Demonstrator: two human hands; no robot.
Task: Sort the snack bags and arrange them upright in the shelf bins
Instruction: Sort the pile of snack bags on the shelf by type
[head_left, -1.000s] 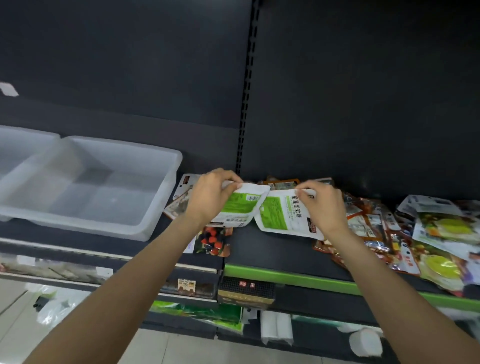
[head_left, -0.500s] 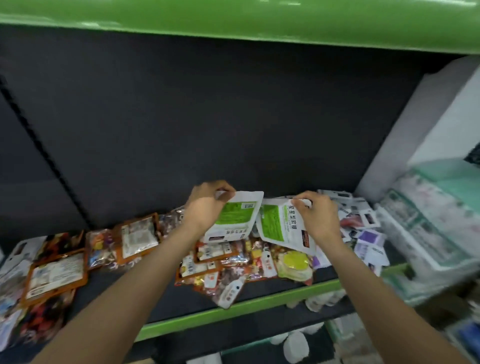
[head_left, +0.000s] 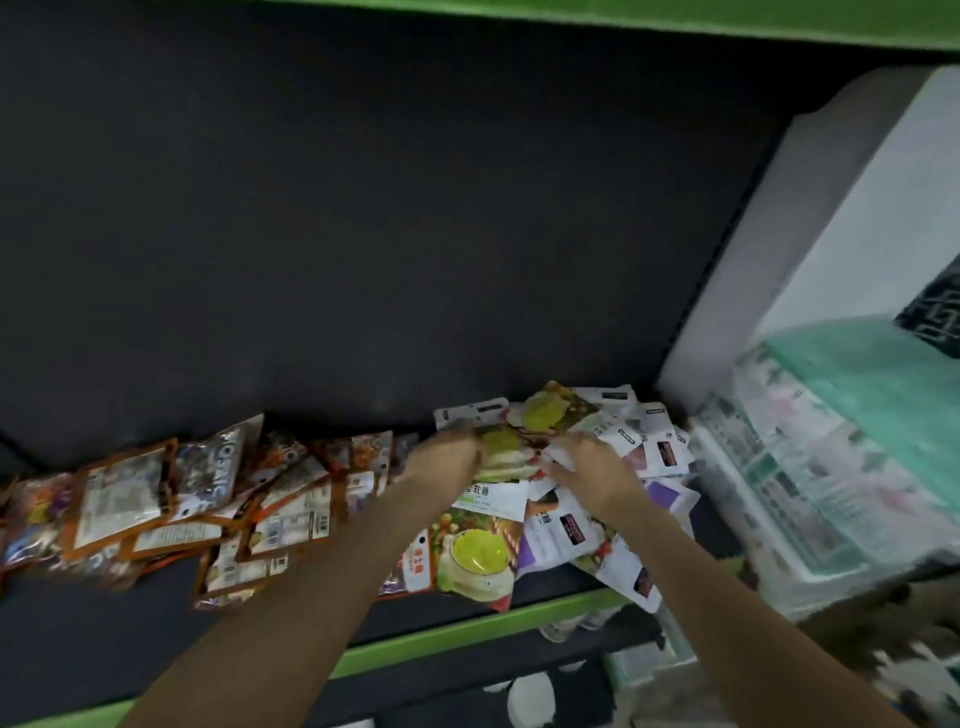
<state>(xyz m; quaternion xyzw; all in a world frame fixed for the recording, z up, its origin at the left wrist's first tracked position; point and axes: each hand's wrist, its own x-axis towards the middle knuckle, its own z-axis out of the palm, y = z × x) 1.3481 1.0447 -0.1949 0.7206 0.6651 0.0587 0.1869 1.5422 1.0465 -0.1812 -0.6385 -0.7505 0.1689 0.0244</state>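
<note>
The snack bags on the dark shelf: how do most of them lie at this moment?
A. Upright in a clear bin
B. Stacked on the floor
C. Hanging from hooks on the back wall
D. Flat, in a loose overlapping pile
D: the snack bags lie flat and overlapping on the dark shelf, and both hands reach into the pile.

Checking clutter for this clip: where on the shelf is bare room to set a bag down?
Bare shelf shows along the front, between the orange bags and the green edge strip. From both hands rightward, the white and purple bags pile up to the wall.
</note>
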